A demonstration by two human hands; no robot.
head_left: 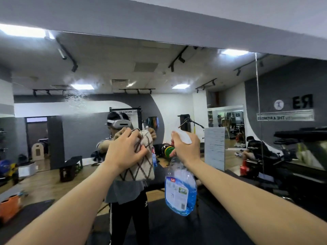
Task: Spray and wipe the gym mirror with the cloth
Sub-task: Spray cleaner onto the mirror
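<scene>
**Gym mirror cleaning: items in view**

1. Gym mirror [177,106]. We are facing it at arm's length; it is filling most of the wall ahead. A patch of wet droplets [77,98] is showing on the glass, up and to the left of our hands.

2. Cloth [143,161]. Cream, with a brown diamond pattern. We are holding it raised in front of the mirror, its lower part hanging down below the hand. Whether it is touching the glass we cannot tell from this angle.

3. Left hand [123,149]. Its grip is clenched on the upper part of the cloth, fingers curled into the bunched fabric.

4. Spray bottle [180,190]. Clear plastic, holding blue liquid, with a white label and a white spray head. It is hanging just to the right of the cloth, apart from it, nozzle pointing toward the mirror.

5. Right hand [187,149]. Its grip is grasping the neck and spray head of the bottle, fingers wrapped round the front.

6. Reflection. We are seeing a person in a grey shirt [123,191], dark trousers and a white headset [120,123], both arms lifted as ours are.

7. Reflected room. A wooden floor [44,184], a dark bench [70,167] at left, a rack [127,112] behind the person, and mirrored lettering [284,117] on the grey wall at right are all showing in the glass.
</scene>
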